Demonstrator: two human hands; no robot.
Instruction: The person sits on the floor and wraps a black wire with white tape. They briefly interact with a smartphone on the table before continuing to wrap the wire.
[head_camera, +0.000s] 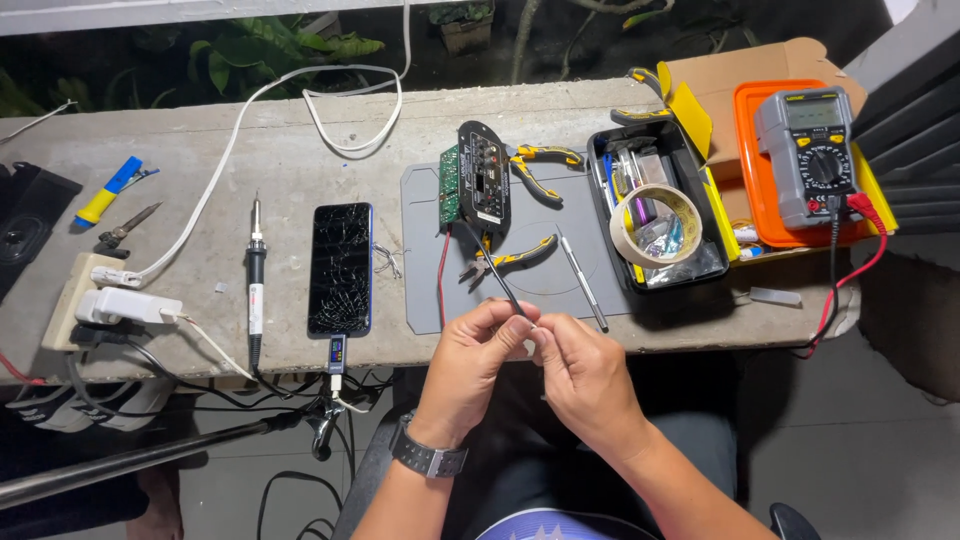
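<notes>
Two hands meet at lower centre of the frame: your left hand, with a dark watch on the wrist, and your right hand, both with fingertips pinched together on the end of a thin black wire. That wire runs up and left from your fingers to the black circuit board, which stands at upper centre on a grey mat. One red wire hangs from the same board. On the mat: yellow-handled cutters to the board's right, yellow-handled pliers below it, and a slim metal tool just above your right hand. Right of the mat: a black tray holding a roll of tape. Upper right: a grey meter in an orange tray, its red lead trailing down. Left of the mat: a phone with a cracked screen, then a soldering iron, then a white power strip at the far left.
</notes>
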